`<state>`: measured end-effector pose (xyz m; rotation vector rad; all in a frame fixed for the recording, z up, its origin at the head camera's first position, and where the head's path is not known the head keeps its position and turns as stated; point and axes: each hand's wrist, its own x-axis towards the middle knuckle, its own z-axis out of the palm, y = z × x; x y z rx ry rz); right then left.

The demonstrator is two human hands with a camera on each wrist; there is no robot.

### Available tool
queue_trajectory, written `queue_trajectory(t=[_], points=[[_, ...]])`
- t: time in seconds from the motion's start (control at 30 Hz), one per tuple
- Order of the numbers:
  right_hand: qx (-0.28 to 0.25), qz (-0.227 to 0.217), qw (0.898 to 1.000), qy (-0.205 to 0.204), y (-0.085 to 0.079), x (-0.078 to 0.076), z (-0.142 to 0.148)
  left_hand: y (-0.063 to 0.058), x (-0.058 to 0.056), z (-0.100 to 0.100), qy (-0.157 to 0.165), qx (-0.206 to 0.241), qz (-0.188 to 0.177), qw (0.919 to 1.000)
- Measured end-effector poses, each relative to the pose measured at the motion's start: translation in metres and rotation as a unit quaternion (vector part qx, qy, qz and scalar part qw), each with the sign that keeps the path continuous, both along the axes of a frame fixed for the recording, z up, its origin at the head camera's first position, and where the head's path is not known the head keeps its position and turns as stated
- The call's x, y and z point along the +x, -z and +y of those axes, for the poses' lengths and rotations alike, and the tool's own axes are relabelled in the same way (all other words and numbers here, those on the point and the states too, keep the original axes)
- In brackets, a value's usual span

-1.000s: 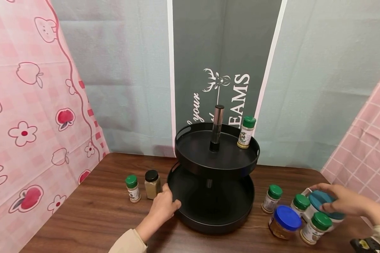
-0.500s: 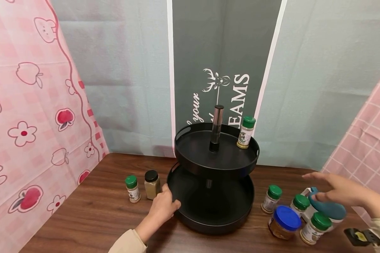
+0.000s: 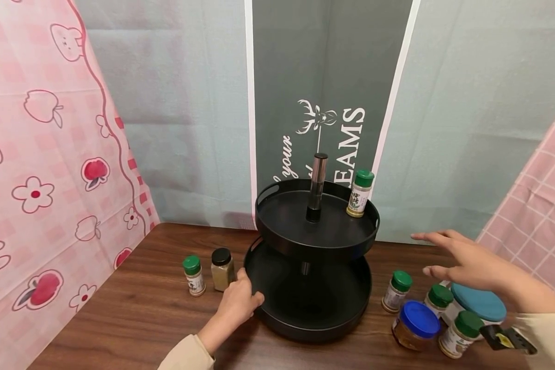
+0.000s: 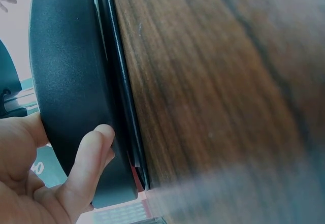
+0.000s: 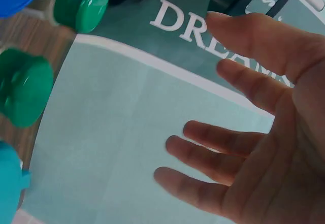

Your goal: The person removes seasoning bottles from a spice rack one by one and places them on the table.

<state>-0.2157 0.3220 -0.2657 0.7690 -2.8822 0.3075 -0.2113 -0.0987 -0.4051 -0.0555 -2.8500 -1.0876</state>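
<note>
A black two-tier round tray stand [image 3: 316,336] stands mid-table. My left hand [image 3: 238,300] grips the left rim of its lower tray; in the left wrist view, fingers [image 4: 89,150] lie against the tray's outer wall [image 4: 71,56]. My right hand [image 3: 474,264] hovers above the jars at the right, fingers spread and holding nothing; the right wrist view shows its palm and separated fingers [image 5: 244,76]. Nearest to it are a container with a teal lid [image 3: 478,300] and a green-capped spice jar [image 3: 439,298]. One green-capped spice jar [image 3: 359,195] stands on the upper tray.
At the right also stand a blue-lidded jar [image 3: 416,326] and two green-capped spice jars, one in front [image 3: 460,334], one behind [image 3: 396,293]. Left of the stand are a black-capped spice bottle [image 3: 223,270] and a green-capped jar [image 3: 194,277]. Curtains [image 3: 203,128] hang behind.
My right hand has risen off the teal-lidded container and moved back and leftward. My left hand and the stand have stayed in place.
</note>
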Motion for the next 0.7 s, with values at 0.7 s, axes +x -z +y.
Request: queue_trajectory(t=[0.7], points=[[-0.095, 0.150, 0.981, -0.083, -0.010, 0.000, -0.063, 0.000, 0.000, 0.001, 0.000, -0.003, -0.001, 1.0000]])
